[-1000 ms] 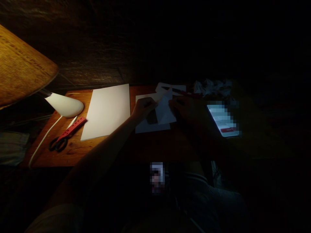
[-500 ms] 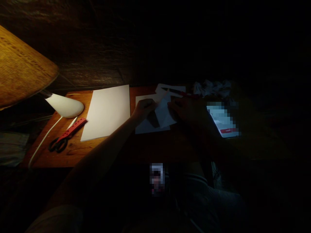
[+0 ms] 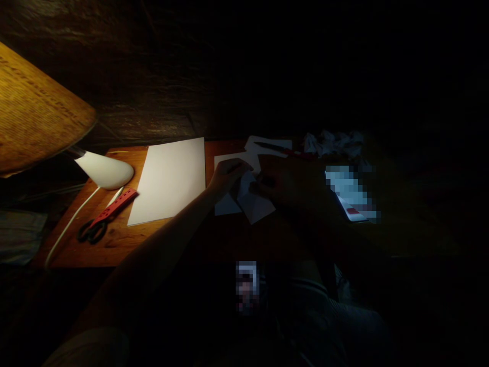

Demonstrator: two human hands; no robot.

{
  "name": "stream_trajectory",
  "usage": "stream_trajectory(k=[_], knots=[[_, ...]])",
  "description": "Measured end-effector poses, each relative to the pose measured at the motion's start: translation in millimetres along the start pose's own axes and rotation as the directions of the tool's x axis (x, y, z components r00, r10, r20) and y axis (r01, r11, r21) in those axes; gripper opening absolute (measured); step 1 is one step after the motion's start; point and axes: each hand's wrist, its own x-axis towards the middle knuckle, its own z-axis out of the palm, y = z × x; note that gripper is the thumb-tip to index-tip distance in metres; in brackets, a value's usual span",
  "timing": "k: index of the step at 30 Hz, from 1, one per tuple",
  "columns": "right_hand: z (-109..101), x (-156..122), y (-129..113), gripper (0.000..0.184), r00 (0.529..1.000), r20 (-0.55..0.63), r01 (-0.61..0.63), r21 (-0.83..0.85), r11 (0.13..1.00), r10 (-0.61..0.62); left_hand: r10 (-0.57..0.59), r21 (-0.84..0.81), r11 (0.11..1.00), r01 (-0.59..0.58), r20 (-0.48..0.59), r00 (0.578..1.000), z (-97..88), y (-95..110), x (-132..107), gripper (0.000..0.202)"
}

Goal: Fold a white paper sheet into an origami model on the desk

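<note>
Swung round since the earlier frame, the folded white paper point(image 3: 255, 205) now drops a pointed corner toward 6 o'clock, its dark patch gone from view, while both hands work close together at its top. At far left, a woven straw-coloured lampshade point(image 3: 38, 107) hangs over a white conical lamp head point(image 3: 105, 171), with a white power cord point(image 3: 71, 227) trailing toward 7 o'clock. Black-looped scissors point(image 3: 91, 231) lie on the warm wooden tabletop point(image 3: 114, 250), just under a red perforated plastic strip point(image 3: 116, 205). A rectangular stack of plain white paper point(image 3: 168, 179) sits at 9 o'clock from the fold. The bare left hand point(image 3: 228, 176), reaching in from 7 o'clock, curls with fingers together over the fold's upper edge; whether it pinches or merely presses cannot be told. The right hand point(image 3: 277, 187), nearly lost in shadow, sits at 3 o'clock from the fold, its fingertips point(image 3: 260, 184) bunched against the paper, the grip likewise unclear. Under the fold lies a flat white sheet point(image 3: 225, 205). At 1 o'clock, a dark pen with a red section point(image 3: 277, 149) rests on another white sheet point(image 3: 267, 144). Crumpled paper point(image 3: 332, 142) lies farther right, above a lit smartphone point(image 3: 349, 194) with a pixelated screen.
</note>
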Motion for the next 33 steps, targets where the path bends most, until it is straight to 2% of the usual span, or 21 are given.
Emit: stream_trajectory(k=[4,11,24,33], knots=[[0.3,-0.2,3.0,0.029,1.0,-0.019,0.006,-0.019,1.0,-0.006,-0.011,-0.011,1.0,0.011,0.004,1.0,0.3,-0.7,-0.4,0.026],[0.3,1.3,4.8,0.031,0.999,-0.042,-0.017,-0.035,0.999,0.016,-0.027,-0.028,0.999,0.025,-0.058,0.998,0.9,-1.0,-0.6,0.031],[-1.3,1.3,1.0,0.027,0.996,-0.083,-0.041,-0.012,0.999,0.04,-0.091,-0.103,0.991,0.079,-0.116,0.989,4.0,-0.8,-1.4,0.019],[0.3,3.4,5.6,0.031,0.996,-0.082,-0.039,-0.007,0.999,0.038,-0.1,-0.163,0.983,0.082,-0.103,0.99,3.1,-4.3,-0.4,0.019]])
